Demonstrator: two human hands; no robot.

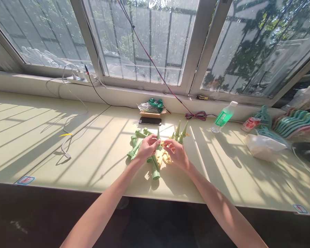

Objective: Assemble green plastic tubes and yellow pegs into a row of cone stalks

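Note:
Over the middle of the table, my left hand [149, 146] is closed round a green plastic spike [158, 133], whose pointed tip sticks up. Close to its right, my right hand [176, 150] has its fingers bent together near the spike; a small yellow piece seems to be at the fingertips. Several green tube-like spikes [155, 171] lie beneath and left of my left hand. Small yellow plastic pieces [166, 158] lie in a loose heap below my right hand. Just behind that hand, several green spikes [184, 131] stand point upward, one with a yellow piece on its side.
A black phone [150, 121] lies before a small box [151, 114] holding clear plastic and green items. To the right stand a bottle with a green label [224, 117], a red can [250, 124], a white bag [265, 148] and hangers [297, 122]. A white cable [65, 148] lies left.

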